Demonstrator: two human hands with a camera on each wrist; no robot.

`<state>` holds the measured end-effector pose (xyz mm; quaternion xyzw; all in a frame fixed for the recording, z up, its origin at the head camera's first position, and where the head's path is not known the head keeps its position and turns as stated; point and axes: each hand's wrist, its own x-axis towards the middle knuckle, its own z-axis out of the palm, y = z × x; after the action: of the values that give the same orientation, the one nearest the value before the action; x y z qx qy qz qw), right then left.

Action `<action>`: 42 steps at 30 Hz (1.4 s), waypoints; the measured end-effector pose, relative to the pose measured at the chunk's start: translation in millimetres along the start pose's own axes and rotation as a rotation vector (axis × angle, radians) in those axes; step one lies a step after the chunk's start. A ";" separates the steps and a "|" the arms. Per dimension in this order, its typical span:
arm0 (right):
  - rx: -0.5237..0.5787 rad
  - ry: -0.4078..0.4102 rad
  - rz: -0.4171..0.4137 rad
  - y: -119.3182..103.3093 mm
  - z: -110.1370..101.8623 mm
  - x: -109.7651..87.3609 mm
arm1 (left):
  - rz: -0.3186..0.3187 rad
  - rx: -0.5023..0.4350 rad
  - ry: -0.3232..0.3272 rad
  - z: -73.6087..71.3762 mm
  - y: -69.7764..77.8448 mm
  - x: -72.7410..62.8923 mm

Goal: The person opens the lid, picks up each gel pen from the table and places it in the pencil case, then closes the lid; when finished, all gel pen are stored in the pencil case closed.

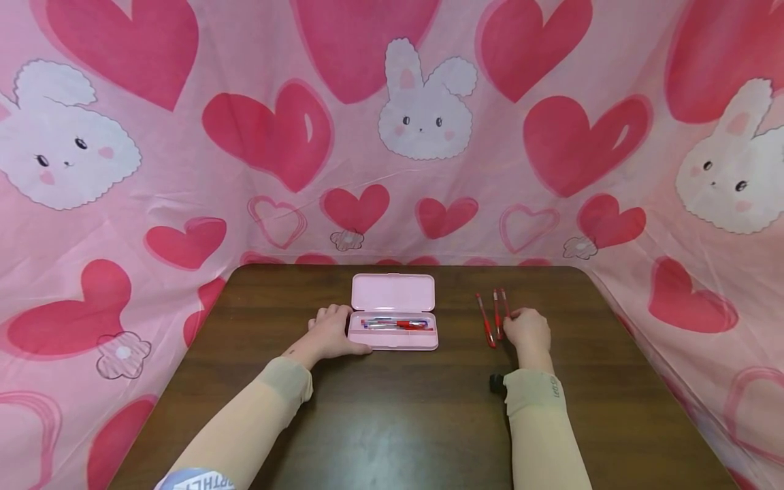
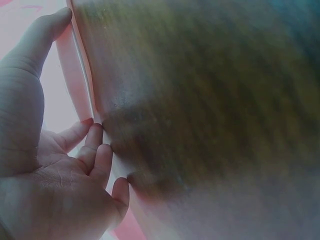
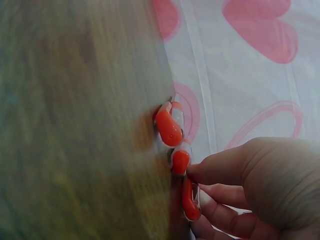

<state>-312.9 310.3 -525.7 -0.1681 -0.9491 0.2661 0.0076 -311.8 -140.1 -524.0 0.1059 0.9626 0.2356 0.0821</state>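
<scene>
An opened pink pencil case lies on the table with its lid folded back. Several pens, mostly with red parts, are in its rear part. My left hand holds the case at its left end, thumb along the front edge and index finger toward the hinge. On the right, my right hand pinches the rightmost red pen between thumb and fingers; its lower end is hidden in the head view. Beside it lie two more red pens, one in the middle and one to the left.
The dark brown wooden table carries the case and pens. A pink cloth with hearts and rabbits hangs behind the table and along both sides. A black strap piece shows at the right wrist.
</scene>
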 end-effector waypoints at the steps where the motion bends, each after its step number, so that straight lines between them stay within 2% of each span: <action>1: 0.006 0.001 0.004 0.0 -0.1 -0.2 | 0.000 -0.002 -0.001 0.0 0.0 -0.2; 11: 0.043 0.031 0.006 1.2 -1.1 -2.7 | 0.004 0.007 0.008 1.6 -0.1 -1.2; 20: 0.024 0.084 -0.033 -9.8 -9.3 -8.4 | 0.004 0.007 0.001 1.2 0.5 -1.9; 29: 0.027 0.120 -0.126 -34.7 -15.4 -14.0 | 0.004 0.003 0.001 2.9 -2.2 0.2; 42: 0.022 0.184 -0.294 -71.2 1.0 -21.2 | 0.002 -0.011 -0.003 2.3 -1.0 0.4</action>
<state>-315.4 245.8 -488.8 -0.0509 -0.9559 0.2559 0.1350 -311.8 -139.9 -526.6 0.1069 0.9611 0.2407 0.0836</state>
